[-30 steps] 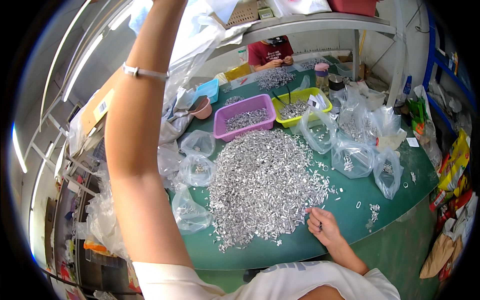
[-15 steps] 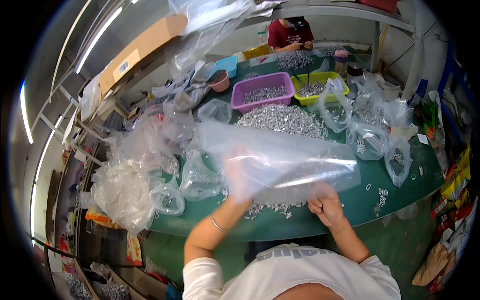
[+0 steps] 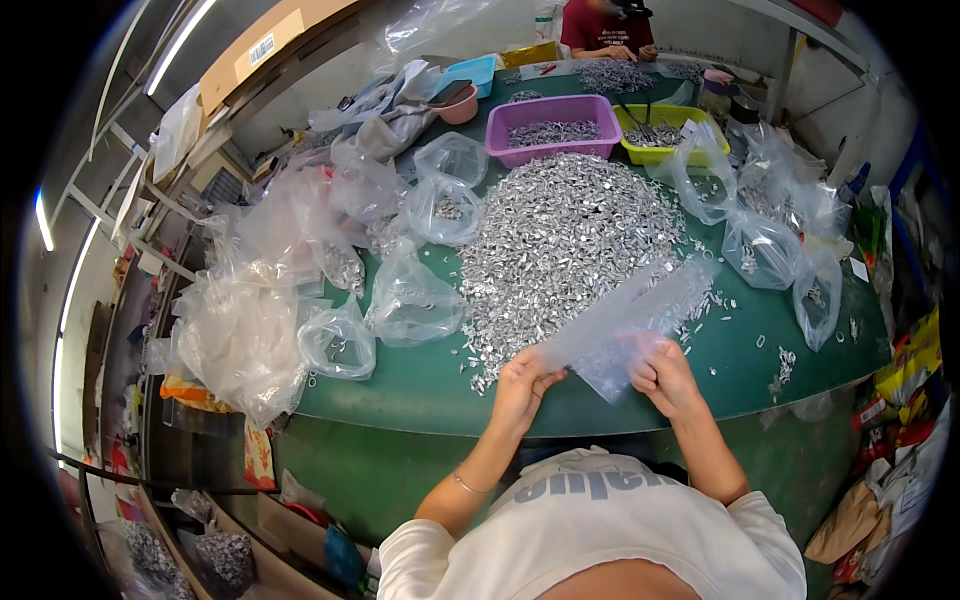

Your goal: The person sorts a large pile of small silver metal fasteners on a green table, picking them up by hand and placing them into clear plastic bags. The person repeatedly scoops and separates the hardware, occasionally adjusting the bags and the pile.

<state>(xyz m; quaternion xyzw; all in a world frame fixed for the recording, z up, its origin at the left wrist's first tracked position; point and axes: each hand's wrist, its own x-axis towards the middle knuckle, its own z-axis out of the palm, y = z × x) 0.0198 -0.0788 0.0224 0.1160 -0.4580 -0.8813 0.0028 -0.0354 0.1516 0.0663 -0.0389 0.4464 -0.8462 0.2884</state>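
Observation:
A flat, clear plastic bag (image 3: 628, 318) slants between my hands, just above the near edge of the table. My left hand (image 3: 524, 388) pinches its left corner, thumb and fingers closed. At its lower right part my right hand (image 3: 664, 374) is closed on the film, the fingers curled and slightly blurred. Beyond the bag spreads a large heap of small silver metal pieces (image 3: 560, 240), and the film covers part of its near right side. Nothing shows inside the bag.
Behind the heap stand a purple basin (image 3: 553, 152) and a yellow-green basin (image 3: 672, 152), both holding metal pieces. Clear bags (image 3: 415, 300) lie left, others (image 3: 765, 245) right, on the green table (image 3: 440, 395). Across it sits a person in a dark red shirt (image 3: 600, 30).
The bag, earlier stretched wide across the heap, is now lower and narrower, uncovering the heap. My left hand came down toward the near edge. The view shifted a little.

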